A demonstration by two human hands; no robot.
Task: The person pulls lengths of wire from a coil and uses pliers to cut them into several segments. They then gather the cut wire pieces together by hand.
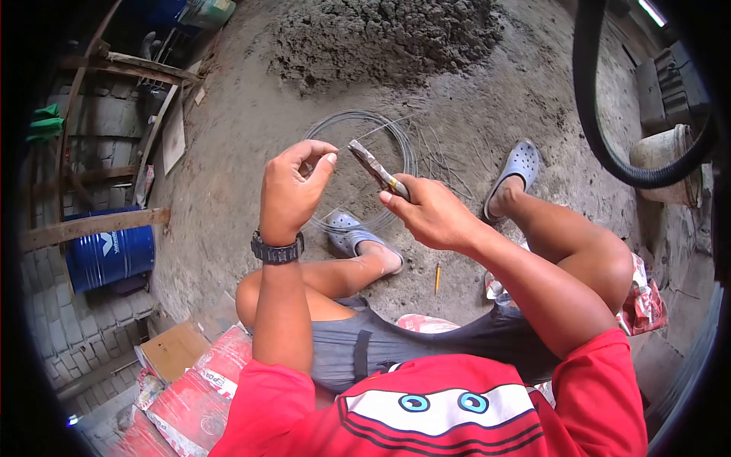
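Near the centre of the frame, the left hand (pixel 295 183), with a black chunky-link watch (pixel 277 249) on its wrist, has thumb and forefinger drawn together at a thin grey metal wire strand (pixel 384 128); how firmly they press on it is too small to tell. Just right of it, the right hand (pixel 435 212) is wrapped around the handles of worn metal pliers with a touch of yellow near the grip (pixel 373 164), their head pointing to the upper left, close to the left fingertips. The strand runs from the head of the pliers toward the upper right. Below both hands, a round coil of grey metal wire (pixel 412 145) lies on the rough grey ground (pixel 228 152), around the centre of the frame, with loose wire pieces (pixel 442 161) to its right. The left foot, in a blue-grey perforated clog (pixel 346 232), is at the coil's lower edge; the other blue-grey clog (pixel 522 161) is right of centre. A slim yellow-orange stick (pixel 437 279) lies below centre. A dark, lumpy mound (pixel 381 38) fills the top centre, a blue drum (pixel 114 247) sits at the left, and red-and-white sacks (pixel 190 400) are at the lower left.
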